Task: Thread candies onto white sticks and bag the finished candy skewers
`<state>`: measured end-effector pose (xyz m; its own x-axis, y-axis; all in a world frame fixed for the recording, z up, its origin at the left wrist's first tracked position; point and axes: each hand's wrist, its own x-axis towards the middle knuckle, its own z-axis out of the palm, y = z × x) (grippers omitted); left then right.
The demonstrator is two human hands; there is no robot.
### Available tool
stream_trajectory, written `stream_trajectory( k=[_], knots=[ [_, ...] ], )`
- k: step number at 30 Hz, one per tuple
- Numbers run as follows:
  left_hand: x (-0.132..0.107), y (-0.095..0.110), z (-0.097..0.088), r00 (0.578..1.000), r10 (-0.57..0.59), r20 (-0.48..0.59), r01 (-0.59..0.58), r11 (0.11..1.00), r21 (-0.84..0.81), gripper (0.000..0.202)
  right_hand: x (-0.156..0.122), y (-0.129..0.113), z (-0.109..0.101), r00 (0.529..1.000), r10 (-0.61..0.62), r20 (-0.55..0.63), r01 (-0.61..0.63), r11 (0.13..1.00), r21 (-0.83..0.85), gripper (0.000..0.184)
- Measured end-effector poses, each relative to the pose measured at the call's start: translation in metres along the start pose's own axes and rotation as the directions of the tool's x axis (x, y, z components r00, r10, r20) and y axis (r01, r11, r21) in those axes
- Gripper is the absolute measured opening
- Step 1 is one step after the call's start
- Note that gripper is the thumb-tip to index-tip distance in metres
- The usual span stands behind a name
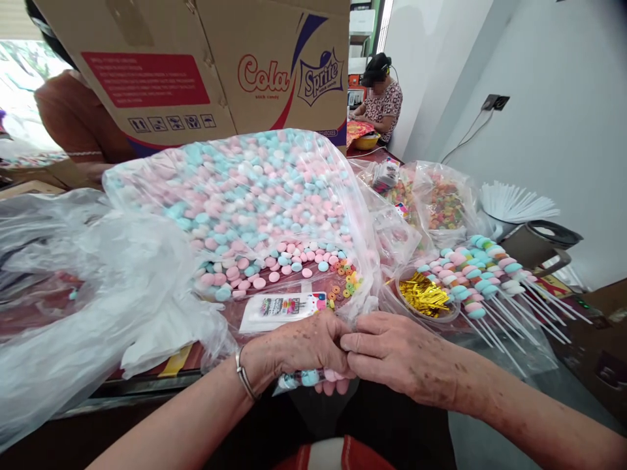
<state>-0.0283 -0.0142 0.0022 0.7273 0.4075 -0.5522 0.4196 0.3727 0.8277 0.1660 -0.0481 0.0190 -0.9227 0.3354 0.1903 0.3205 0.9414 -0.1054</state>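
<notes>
My left hand [313, 346], with a metal bangle at the wrist, is wrapped around a marshmallow skewer [309, 377] in a clear wrapper. Blue and pink pieces show below the fingers; the rest is covered by the hand. Pressed against the left thumb, my right hand [406, 359] has its fingers pinched together, and what lies between them is hidden. Just beyond the hands lies a stack of printed clear wrappers [257, 312]. Behind it, pink, blue and white marshmallows spill from a large clear bag [264, 176], beside some fruit-coloured ring candies [343, 287].
Right of the hands are a bowl of gold twist ties [424, 295] and a pile of marshmallow skewers [482, 271]. White sticks [519, 202] and a grey jug [543, 241] stand behind. Crumpled plastic [147, 281] covers the left. A cardboard box [220, 39] rises behind; two people sit beyond.
</notes>
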Motion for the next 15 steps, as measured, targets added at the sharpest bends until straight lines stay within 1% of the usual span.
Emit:
stream_trajectory(
  k=[3, 5, 8, 10, 12, 15],
  knots=[
    [-0.001, 0.0, 0.002, 0.997, -0.011, -0.072, 0.014, 0.999, 0.032, 0.01, -0.001, -0.005, 0.004, 0.998, 0.054, -0.027, -0.055, 0.998, -0.035, 0.014],
    [-0.001, 0.0, 0.004, 0.997, -0.024, -0.077, 0.024, 1.0, -0.008, 0.009, -0.001, -0.005, 0.006, 0.997, 0.064, -0.033, -0.064, 0.998, -0.02, 0.016],
    [-0.002, 0.001, 0.006, 0.999, -0.043, -0.013, 0.041, 0.994, -0.098, 0.009, -0.001, 0.0, 0.007, 1.0, 0.025, 0.009, -0.026, 0.996, 0.082, 0.014],
    [-0.002, 0.001, 0.007, 0.998, -0.052, 0.026, 0.055, 0.992, -0.112, 0.008, 0.0, 0.004, 0.007, 1.0, -0.011, 0.017, 0.009, 0.989, 0.145, 0.016],
    [-0.004, 0.001, 0.007, 0.996, -0.062, 0.058, 0.068, 0.993, -0.101, 0.008, 0.002, 0.006, 0.005, 1.0, -0.029, -0.003, 0.029, 0.982, 0.188, 0.02],
    [-0.008, 0.001, 0.005, 0.993, -0.069, 0.097, 0.077, 0.993, -0.087, 0.008, 0.004, 0.005, 0.005, 0.999, -0.009, -0.053, 0.021, 0.97, 0.243, 0.022]
  ],
)
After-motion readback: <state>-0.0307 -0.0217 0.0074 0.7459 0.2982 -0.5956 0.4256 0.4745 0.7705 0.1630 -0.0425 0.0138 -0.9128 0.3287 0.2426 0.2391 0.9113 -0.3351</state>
